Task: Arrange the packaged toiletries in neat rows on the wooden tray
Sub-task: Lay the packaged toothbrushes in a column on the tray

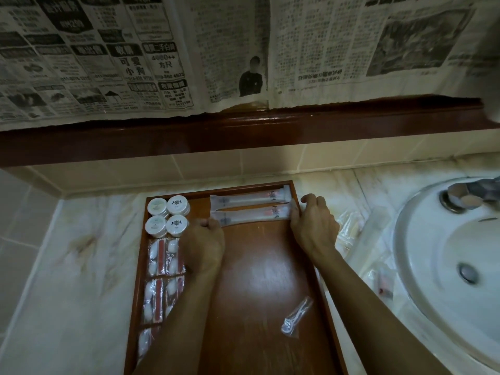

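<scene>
Two long sachets being squared at the upper centre of the wooden tray (251,280).
We judge the lower sachet (251,215) should be slid snug and parallel beneath the upper sachet (250,198); it lies between the hands, left hand (204,246) pinching its left end, right hand (315,224) gripping its right end.
</scene>
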